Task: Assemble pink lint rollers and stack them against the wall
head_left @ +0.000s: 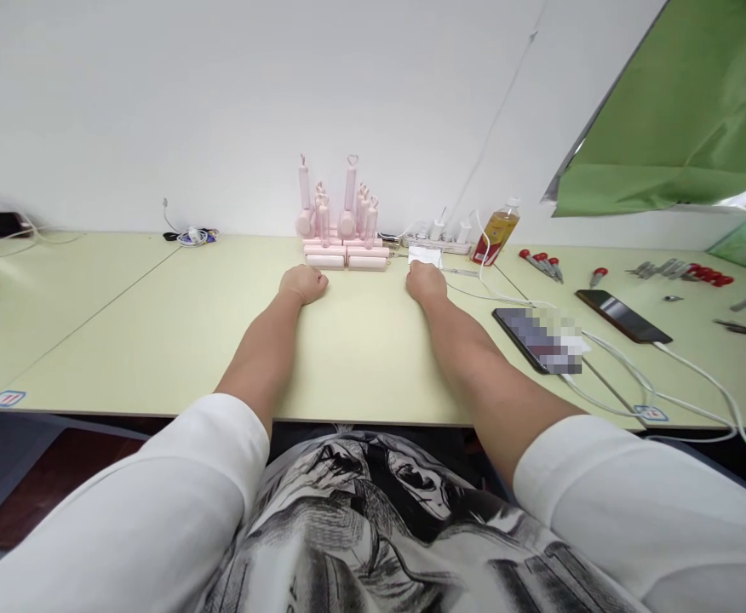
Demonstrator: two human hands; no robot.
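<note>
Both my forearms stretch forward over the pale yellow-green table (156, 332). My left hand (304, 283) rests on the tabletop as a closed fist, just in front of a stack of pink bars (346, 255). My right hand (425, 281) also lies curled, its fingers at the edge of a small white cloth or paper (425, 254); whether it grips that is hidden. Behind the bars stands a cluster of upright pink handled pieces (341, 204) against the white wall.
A white power strip (437, 241) and a yellow bottle (496, 232) stand at the back right. Two phones (536, 339) (622, 313) lie to my right with white cables. Red-handled tools (542, 262) and metal parts (680, 272) lie farther right. A cable coil (194, 236) lies back left.
</note>
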